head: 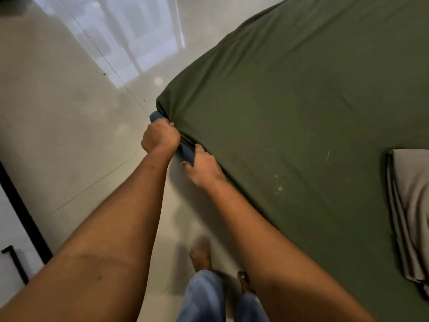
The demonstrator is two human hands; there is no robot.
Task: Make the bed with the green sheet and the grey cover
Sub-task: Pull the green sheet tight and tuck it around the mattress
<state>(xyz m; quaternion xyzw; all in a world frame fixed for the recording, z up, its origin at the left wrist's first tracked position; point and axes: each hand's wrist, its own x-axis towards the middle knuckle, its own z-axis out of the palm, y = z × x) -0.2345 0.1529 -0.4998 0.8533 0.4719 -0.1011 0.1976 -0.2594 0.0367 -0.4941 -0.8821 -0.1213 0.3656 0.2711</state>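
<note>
Now the left hand [160,135] clenches a bunch of the green sheet [290,112] at the bed's left corner. Just beside it, the right hand [202,167] grips the blue mattress [186,154] edge, curled round it. Folded, the grey cover [409,205] lies on the sheet at the right.

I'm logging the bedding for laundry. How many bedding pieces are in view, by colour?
Green: 1, the green sheet, spread out.
Grey: 1, the grey cover, folded, lying on the sheet.
Blue: 1, the blue mattress edge, bared at the corner.
Total: 3
</note>
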